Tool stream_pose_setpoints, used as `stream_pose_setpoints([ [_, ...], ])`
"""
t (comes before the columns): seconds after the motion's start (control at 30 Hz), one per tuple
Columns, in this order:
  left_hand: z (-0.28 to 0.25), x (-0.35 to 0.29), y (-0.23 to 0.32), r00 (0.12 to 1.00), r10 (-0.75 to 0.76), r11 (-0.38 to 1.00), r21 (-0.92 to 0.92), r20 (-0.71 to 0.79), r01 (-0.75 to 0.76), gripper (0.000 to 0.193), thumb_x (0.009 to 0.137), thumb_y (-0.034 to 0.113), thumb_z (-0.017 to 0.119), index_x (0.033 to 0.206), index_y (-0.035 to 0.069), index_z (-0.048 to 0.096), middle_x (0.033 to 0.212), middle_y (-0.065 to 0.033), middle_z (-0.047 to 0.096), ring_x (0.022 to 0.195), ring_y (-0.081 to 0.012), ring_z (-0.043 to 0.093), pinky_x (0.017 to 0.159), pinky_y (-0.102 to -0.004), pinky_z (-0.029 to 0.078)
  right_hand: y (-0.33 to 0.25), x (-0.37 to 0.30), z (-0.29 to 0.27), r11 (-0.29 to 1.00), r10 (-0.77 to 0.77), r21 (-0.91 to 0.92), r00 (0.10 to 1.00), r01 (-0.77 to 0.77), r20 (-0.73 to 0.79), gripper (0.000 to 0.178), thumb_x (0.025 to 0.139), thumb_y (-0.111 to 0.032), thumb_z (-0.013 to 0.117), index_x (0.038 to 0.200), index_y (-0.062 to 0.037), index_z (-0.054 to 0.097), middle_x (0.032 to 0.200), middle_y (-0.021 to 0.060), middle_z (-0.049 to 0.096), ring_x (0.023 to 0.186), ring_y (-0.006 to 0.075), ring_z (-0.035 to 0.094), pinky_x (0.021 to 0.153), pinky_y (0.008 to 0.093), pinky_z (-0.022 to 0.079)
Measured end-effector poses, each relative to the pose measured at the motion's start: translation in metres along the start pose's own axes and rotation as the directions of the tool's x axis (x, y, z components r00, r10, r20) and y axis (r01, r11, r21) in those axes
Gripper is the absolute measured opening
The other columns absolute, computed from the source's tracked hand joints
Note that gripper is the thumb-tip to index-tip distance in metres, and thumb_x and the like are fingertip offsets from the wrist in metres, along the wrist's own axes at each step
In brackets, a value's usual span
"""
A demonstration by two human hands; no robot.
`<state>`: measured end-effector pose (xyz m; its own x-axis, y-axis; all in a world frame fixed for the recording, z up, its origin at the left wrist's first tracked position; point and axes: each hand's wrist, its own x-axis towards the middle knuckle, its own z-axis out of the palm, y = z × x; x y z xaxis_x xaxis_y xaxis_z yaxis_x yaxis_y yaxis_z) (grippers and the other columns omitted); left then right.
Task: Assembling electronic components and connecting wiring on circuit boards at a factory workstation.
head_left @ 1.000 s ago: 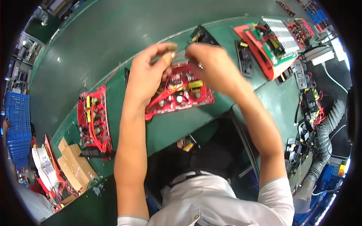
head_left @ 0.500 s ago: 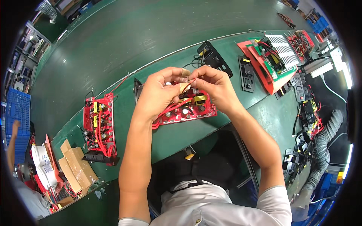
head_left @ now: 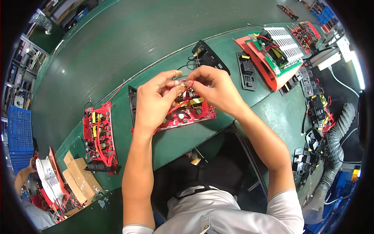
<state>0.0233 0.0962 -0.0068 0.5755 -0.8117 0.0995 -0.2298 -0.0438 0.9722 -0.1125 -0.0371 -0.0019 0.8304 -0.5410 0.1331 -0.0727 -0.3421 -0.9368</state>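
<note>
The green bench (head_left: 171, 142) carries red boards (head_left: 191, 112) and black panels (head_left: 211, 58).

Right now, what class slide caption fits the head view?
Left hand and right hand meet at a red wire over a red circuit board on a green workbench.

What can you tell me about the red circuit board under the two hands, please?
The red circuit board lies on the green table, slightly slanted, its right end farther away. It carries a yellow-wrapped part, round pale-topped parts and thick red wires. A black panel is at its left end; whether joined is unclear. The left hand and right hand meet over its far side, partly hiding it, fingertips at a thin red wire.
</note>
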Motion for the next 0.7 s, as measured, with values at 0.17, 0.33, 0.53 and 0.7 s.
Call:
stream_pose_setpoints([
  [0.17, 0.001, 0.001, -0.001, 1.000, -0.029, 0.995, -0.091, 0.012, 0.030, 0.034, 0.088, -0.003, 0.066, 0.122, -0.002, 0.066, 0.092, -0.0080, 0.074, 0.061, -0.0023, 0.055, 0.056, -0.0200, 0.048, 0.001, 0.002, -0.010, 0.996, -0.069, -0.061, 0.998, 0.069, -0.009, 0.015, 0.093, -0.006, 0.068, 0.104, 0.0032, 0.066, 0.090, 0.0032, 0.069, 0.083, 0.0071, 0.062, 0.075, 0.0258, 0.052],
  [0.33, 0.002, 0.000, 0.004, 0.998, -0.064, 0.994, -0.085, 0.003, 0.064, 0.034, 0.088, -0.003, 0.067, 0.123, -0.003, 0.065, 0.093, -0.0078, 0.074, 0.063, -0.0017, 0.054, 0.057, -0.0198, 0.048, -0.002, 0.000, -0.006, 0.993, -0.106, -0.048, 0.994, 0.108, 0.041, 0.016, 0.091, -0.004, 0.066, 0.105, 0.0039, 0.067, 0.092, 0.0074, 0.072, 0.083, 0.0117, 0.065, 0.077, 0.0293, 0.054],
  [0.53, 0.000, 0.001, 0.003, 0.997, -0.079, 0.997, -0.015, 0.001, 0.079, 0.035, 0.088, -0.001, 0.069, 0.122, -0.001, 0.066, 0.094, -0.0069, 0.073, 0.063, -0.0020, 0.052, 0.057, -0.0201, 0.046, 0.000, -0.002, 0.003, 0.976, -0.185, -0.128, 0.980, 0.176, -0.067, 0.013, 0.091, -0.005, 0.066, 0.102, 0.0033, 0.068, 0.089, 0.0096, 0.072, 0.081, 0.0140, 0.067, 0.077, 0.0294, 0.054],
  [0.7, 0.003, 0.000, 0.004, 0.996, -0.081, 0.995, -0.059, -0.025, 0.079, 0.034, 0.088, 0.003, 0.073, 0.121, -0.001, 0.066, 0.090, -0.0048, 0.071, 0.065, -0.0031, 0.053, 0.061, -0.0210, 0.047, 0.001, -0.002, 0.003, 0.971, -0.185, -0.169, 0.979, 0.168, -0.091, 0.014, 0.091, -0.007, 0.066, 0.101, 0.0037, 0.067, 0.087, 0.0091, 0.071, 0.078, 0.0138, 0.066, 0.074, 0.0288, 0.053],
])
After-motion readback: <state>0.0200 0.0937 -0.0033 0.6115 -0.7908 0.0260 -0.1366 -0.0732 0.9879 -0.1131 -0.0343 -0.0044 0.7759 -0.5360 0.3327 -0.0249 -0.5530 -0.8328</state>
